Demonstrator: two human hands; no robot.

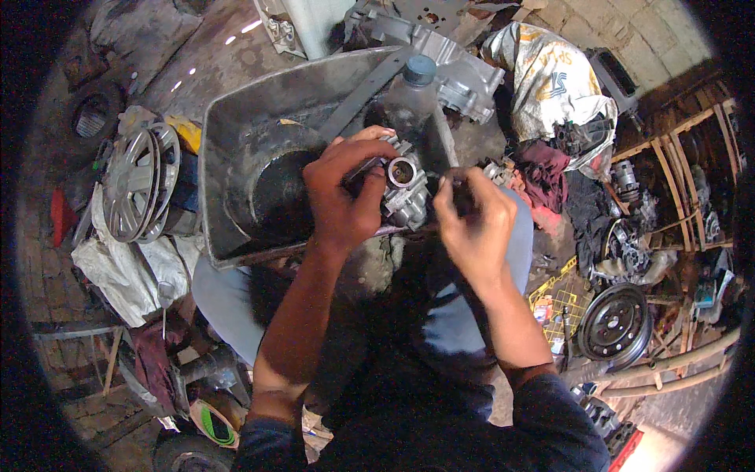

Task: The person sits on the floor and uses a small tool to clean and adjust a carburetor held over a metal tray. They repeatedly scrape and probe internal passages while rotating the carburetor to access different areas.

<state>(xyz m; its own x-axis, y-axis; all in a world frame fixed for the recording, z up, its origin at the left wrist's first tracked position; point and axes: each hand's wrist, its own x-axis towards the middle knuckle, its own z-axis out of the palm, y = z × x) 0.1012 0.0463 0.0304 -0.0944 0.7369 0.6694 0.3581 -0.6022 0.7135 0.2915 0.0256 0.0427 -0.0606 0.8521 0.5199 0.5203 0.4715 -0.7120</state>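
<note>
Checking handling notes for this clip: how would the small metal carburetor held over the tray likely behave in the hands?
The carburetor looks cast metal, so probably stiff and heavy for its size. Its knobbly body gives the left hand purchase, though the grimy tray suggests it may be oily and slippery.

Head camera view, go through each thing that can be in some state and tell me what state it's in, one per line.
Carburetor: held up over the tub, round bore open and facing the camera.
Left hand: fingers closed around the carburetor.
Right hand: fingers pinched on something small and dark beside the carburetor; what it is cannot be made out.
Plastic bottle: upright, capped.
Metal tub: open, dirty inside.
Wheel cover: leaning on edge.
</note>
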